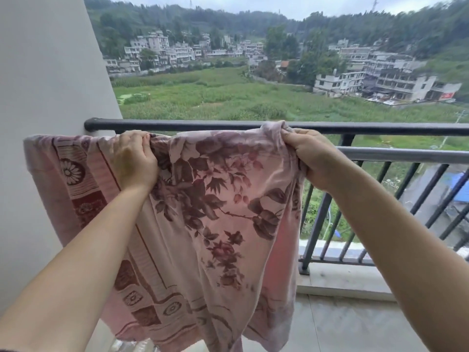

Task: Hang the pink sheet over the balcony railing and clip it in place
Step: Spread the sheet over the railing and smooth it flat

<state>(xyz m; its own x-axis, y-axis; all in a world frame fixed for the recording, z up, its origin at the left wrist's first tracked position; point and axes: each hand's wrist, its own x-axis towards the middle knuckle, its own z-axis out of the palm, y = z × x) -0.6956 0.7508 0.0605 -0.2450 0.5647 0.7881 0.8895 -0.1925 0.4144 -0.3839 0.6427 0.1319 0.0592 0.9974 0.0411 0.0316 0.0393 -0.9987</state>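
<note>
The pink sheet [215, 224], printed with dark red flowers and a patterned border, hangs in front of me, its top edge level with the dark balcony railing [203, 125]. My left hand [135, 161] grips the bunched top edge left of centre. At the sheet's right top corner my right hand [313, 158] grips a gathered fold, raised against the top rail. The left end of the sheet drapes over something near the wall, and I cannot tell what. No clip is in view.
A white wall or column [45, 72] stands close on the left. The railing has a second, lower rail [406, 153] and vertical bars, with a tiled balcony floor [342, 321] below. Beyond lie a green field, buildings and wooded hills.
</note>
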